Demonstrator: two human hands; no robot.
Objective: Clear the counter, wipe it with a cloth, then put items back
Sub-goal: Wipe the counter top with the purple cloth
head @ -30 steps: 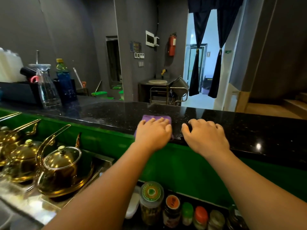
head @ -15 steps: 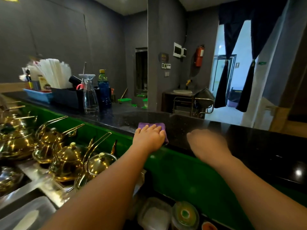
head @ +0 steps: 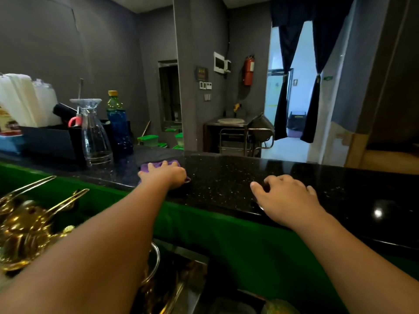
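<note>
Wiping the tabletop (head: 226, 175): left hand (head: 166, 176), fingers (head: 164, 164) flat, presses the cloth (head: 144, 167); right hand (head: 285, 197) rests loose, empty (next, sweep toward the carafe (head: 95, 137)).

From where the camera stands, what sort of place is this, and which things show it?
Probably a café or tea shop: a long black counter, gold teapots below it, and a glass carafe standing on it.
</note>
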